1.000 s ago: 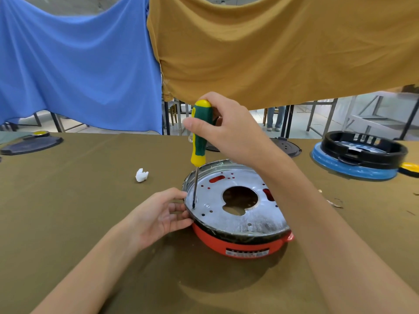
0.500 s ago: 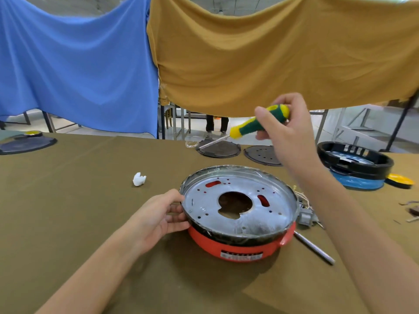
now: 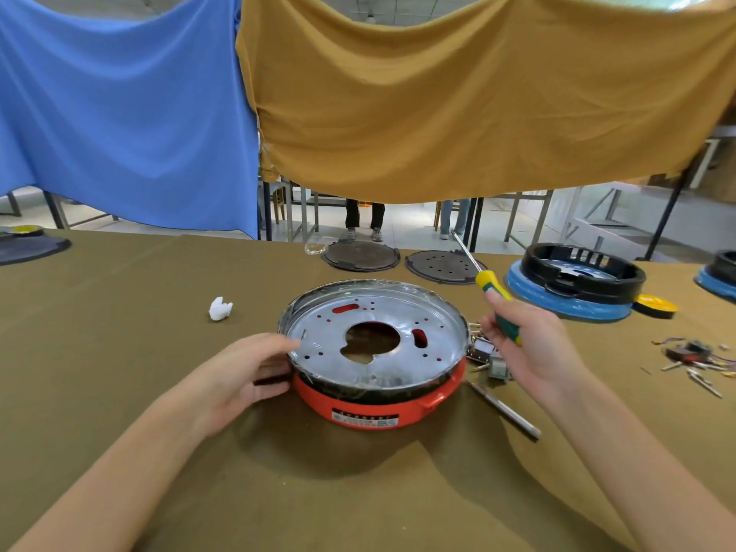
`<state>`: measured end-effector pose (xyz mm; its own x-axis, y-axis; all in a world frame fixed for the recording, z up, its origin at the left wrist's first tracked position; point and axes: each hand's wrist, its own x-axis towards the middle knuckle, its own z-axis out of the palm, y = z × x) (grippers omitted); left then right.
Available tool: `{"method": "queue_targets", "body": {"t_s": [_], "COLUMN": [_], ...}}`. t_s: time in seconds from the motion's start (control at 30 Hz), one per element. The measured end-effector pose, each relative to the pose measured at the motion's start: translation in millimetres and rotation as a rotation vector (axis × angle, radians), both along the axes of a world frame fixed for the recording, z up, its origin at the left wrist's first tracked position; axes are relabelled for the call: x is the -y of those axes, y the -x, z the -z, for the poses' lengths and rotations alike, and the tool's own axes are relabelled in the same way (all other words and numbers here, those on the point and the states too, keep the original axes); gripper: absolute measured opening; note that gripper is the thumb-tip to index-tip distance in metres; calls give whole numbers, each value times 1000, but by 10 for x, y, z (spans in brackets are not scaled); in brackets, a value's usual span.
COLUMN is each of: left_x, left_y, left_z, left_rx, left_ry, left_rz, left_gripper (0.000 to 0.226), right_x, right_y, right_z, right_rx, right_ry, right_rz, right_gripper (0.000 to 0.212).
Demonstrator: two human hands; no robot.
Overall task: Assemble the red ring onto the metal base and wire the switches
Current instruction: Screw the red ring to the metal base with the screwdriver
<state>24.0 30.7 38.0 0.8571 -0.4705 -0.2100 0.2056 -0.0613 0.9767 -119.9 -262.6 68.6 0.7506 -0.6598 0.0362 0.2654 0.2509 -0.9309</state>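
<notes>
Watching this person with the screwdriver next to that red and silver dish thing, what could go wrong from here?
The screwdriver in the right hand points up and away; swinging it back could scrape the metal base or jab the left hand gripping its rim. The right hand hovers over the small switch parts and wires, so it might knock them about. The base only sits atop the red ring; it could shift if nudged.

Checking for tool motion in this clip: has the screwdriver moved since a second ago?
Yes. The screwdriver, gripped by the right hand, has left the metal base's left edge and now sits right of it, shaft pointing up and away.
</notes>
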Motion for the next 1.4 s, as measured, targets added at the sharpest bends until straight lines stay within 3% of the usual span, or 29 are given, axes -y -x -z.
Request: {"method": "queue_targets", "body": {"t_s": [0.13,0.23,0.37,0.5,0.63,0.77,0.9,1.07,1.17,1.4], "left_x": [78,108,69,43,132,228,274,252,229,256], "left_y": [60,55,21,22,77,139,183,164,148,194], "left_z": [-28,-64,-134,-143,-114,-87,-77,-1,32,20], "left_rx": [43,59,26,30,54,90,100,79,62,48], "left_ry": [-15,-24,-39,-55,-30,6,30,39,36,55], "left_rz": [-50,-131,-219,-231,-226,-278,-280,-214,-197,-129], "left_gripper": [28,27,22,20,36,43,26,17,9,30], "right_x": [21,23,-75,-156,-177,-134,-27,19,57,229], "right_y": [-27,-60,-35,-3,21,18,34,-70,-269,-716], "right_z": [134,183,153,140,120,129,71,-40,-112,11], "right_rx": [-216,-311,-281,-291,-273,-375,-472,-443,-375,-361], "right_ry": [165,273,301,417,424,466,442,542,526,477], "right_rz": [27,8,-144,-110,-119,-126,-203,-18,-14,-41], "right_gripper": [25,34,21,26,23,33,34,28,36,38]}}
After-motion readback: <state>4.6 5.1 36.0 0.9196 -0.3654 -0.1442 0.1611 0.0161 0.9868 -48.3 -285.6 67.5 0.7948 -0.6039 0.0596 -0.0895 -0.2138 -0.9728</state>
